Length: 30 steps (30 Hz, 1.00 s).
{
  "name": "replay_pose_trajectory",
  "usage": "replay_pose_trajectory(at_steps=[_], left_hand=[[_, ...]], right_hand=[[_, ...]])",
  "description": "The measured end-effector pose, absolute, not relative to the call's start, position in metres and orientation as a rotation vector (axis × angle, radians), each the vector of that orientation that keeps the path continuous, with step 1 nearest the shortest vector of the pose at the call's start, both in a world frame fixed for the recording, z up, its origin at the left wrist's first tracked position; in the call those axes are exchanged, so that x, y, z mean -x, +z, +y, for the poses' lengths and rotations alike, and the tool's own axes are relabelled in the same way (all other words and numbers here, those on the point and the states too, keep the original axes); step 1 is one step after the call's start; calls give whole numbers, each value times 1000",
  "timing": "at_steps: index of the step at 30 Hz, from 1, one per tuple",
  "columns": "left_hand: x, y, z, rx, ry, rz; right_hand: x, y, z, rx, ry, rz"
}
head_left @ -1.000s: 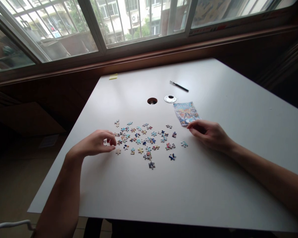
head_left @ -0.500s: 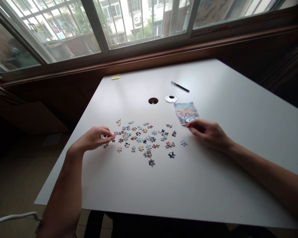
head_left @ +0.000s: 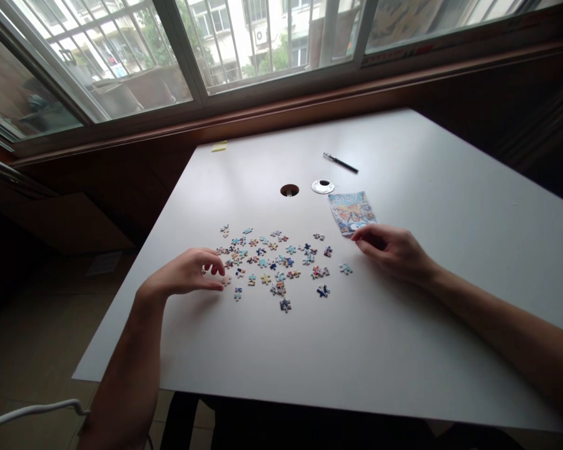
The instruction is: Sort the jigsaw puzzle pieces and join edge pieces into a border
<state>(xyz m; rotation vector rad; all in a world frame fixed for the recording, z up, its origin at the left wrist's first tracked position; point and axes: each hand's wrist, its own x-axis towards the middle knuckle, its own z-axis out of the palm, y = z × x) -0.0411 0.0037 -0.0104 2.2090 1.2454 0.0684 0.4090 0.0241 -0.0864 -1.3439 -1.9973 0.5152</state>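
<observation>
The right hand (head_left: 396,251) hides part of the picture card (head_left: 351,211), whose lettering is blurred. Designs on the puzzle pieces (head_left: 266,279) are too small to tell. The top edge cuts off the window (head_left: 199,81).

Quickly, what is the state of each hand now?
Left hand: open, beside the pieces.
Right hand: partly curled by the sheet; whether it holds it cannot be told.

A desk (head_left: 309,362) near a window (head_left: 276,50) suggests a study.
</observation>
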Motion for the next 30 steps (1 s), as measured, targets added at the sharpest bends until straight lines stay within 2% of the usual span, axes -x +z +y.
replay_pose_trajectory(at_steps=[4,30], left_hand=[[41,-17,6,-2234,17,1241],[34,-31,10,-2416,293,1254]], right_hand=[[-409,-86,24,1349,529,-1994],[-410,-87,24,1350,524,-1993]])
